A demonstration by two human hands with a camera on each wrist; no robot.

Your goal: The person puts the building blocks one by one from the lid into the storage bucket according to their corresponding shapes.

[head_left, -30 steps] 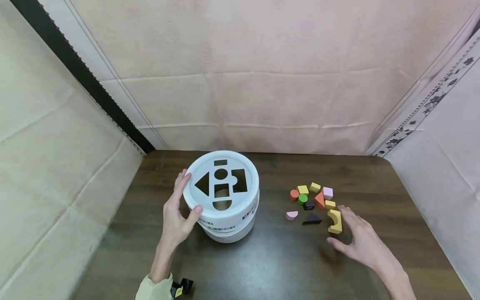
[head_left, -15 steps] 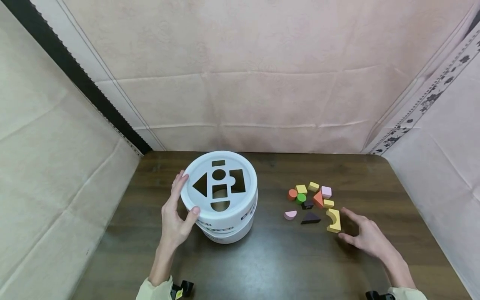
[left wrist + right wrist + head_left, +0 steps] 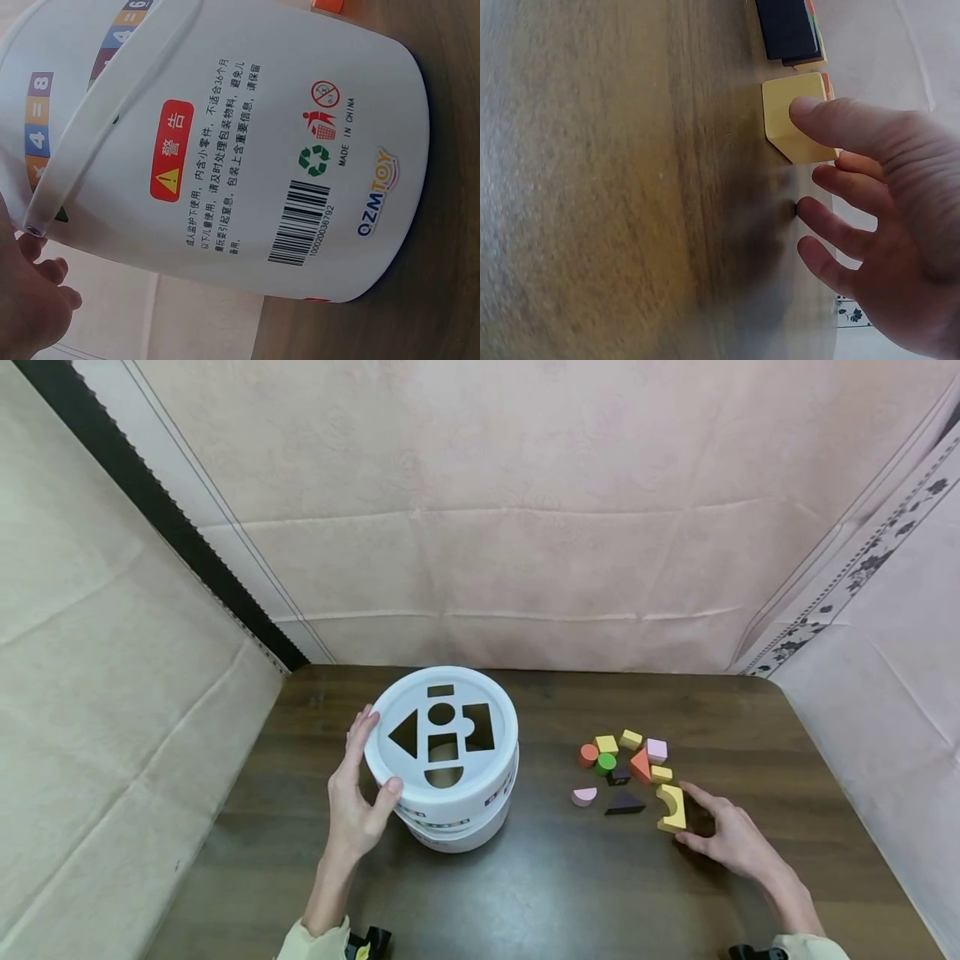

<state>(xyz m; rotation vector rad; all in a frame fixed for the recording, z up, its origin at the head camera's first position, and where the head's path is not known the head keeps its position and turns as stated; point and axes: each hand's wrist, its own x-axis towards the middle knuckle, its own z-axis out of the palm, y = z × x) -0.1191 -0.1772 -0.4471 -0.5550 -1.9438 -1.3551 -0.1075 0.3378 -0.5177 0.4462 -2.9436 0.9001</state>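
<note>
A white shape-sorter bucket (image 3: 457, 839) stands on the table, its lid (image 3: 386, 764) cut with several shaped holes. My left hand (image 3: 354, 814) holds the bucket at the lid's left rim, thumb in front and fingers along the side. In the left wrist view, part of that hand (image 3: 34, 307) shows beside the printed bucket wall (image 3: 247, 172). On the right, my right hand (image 3: 738, 839) pinches a yellow arch block (image 3: 678, 810) between thumb and index finger. The right wrist view has the thumb (image 3: 840, 120) against the block's yellow face (image 3: 784, 109); the other fingers are loosely bent.
Left of the arch block lie several loose blocks: a black triangle (image 3: 625, 804), a pink half-round (image 3: 584, 797), a green cylinder (image 3: 606, 764), a red cylinder (image 3: 588, 755), an orange triangle (image 3: 641, 767) and others. Pale cloth walls (image 3: 487, 568) surround the brown table (image 3: 540, 877).
The right hand, spread just beside the arch block a second ago, has brought thumb and index finger onto its right side and ends. The left hand stays on the bucket.
</note>
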